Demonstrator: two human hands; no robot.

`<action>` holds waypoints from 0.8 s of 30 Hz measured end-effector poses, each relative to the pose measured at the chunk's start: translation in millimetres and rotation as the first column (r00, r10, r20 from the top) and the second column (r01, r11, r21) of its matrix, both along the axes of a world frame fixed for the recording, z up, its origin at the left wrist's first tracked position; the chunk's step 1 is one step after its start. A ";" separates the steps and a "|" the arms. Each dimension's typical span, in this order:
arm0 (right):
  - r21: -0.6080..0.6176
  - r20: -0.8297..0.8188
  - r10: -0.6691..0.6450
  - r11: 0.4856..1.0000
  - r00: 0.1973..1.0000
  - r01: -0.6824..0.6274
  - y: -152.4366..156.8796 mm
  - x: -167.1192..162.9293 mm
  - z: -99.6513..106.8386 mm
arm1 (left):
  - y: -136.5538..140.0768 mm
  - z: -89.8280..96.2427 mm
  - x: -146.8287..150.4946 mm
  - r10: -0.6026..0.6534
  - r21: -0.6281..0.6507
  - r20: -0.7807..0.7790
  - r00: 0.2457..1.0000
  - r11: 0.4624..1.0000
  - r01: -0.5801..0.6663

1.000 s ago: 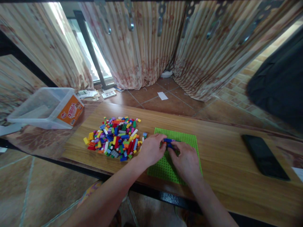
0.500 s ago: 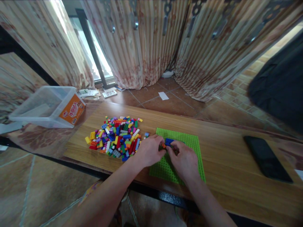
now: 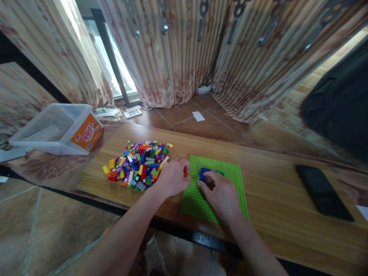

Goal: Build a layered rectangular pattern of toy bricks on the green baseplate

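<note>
The left hand [image 3: 174,176], pinching an orange piece [image 3: 186,172], has drawn back to the green plate's [image 3: 195,205] left edge; the right hand [image 3: 222,193] curls at blue bricks [image 3: 202,173], grip unclear.

You seem to be in a home: patterned curtains [image 3: 169,69] and tiled floor [image 3: 181,115] lie beyond your right hand [image 3: 221,195].

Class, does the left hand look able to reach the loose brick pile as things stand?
Probably yes: the left hand is right beside the loose brick pile, with nothing visible blocking the way, though it seems to pinch a small orange piece.
</note>
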State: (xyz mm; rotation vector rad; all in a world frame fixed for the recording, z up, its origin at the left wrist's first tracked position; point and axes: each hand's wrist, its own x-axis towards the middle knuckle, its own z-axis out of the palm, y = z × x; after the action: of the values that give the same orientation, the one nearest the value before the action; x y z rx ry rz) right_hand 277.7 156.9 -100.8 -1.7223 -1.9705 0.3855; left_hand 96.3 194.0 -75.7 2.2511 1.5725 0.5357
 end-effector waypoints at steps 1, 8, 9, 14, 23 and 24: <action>-0.010 -0.007 0.014 1.000 1.000 -0.014 0.0 0.5 0.5 | 0.4 1.0 -1.6 -0.005 0.000 -0.013 1.000 1.000 0.005; -0.018 -0.013 0.043 0.999 0.999 -0.043 1.2 1.2 0.2 | -0.7 8.1 -7.3 -0.117 0.001 -0.120 0.986 0.993 0.118; -0.015 -0.006 0.036 0.999 0.999 -0.036 1.2 0.6 -0.1 | -1.2 8.0 -6.8 -0.139 0.010 -0.128 0.982 0.990 0.142; -0.003 0.028 0.000 1.000 1.000 0.000 1.0 -2.4 -1.7 | -4.5 0.1 1.8 -0.192 0.063 -0.077 0.978 0.978 0.197; 0.057 -0.005 0.016 0.998 1.000 -0.016 1.9 3.1 -7.1 | -4.8 -14.1 16.0 -0.208 0.073 -0.062 0.976 0.974 0.213; 0.065 -0.021 0.021 0.998 1.000 -0.020 2.5 4.7 -8.4 | -4.9 -15.0 16.4 -0.210 0.074 -0.061 0.976 0.974 0.214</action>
State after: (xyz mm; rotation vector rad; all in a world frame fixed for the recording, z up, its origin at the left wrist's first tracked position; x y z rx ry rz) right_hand 282.3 159.4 -109.2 -1.6527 -1.9651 0.3418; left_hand 112.7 189.1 -90.7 2.4746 1.3324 0.4910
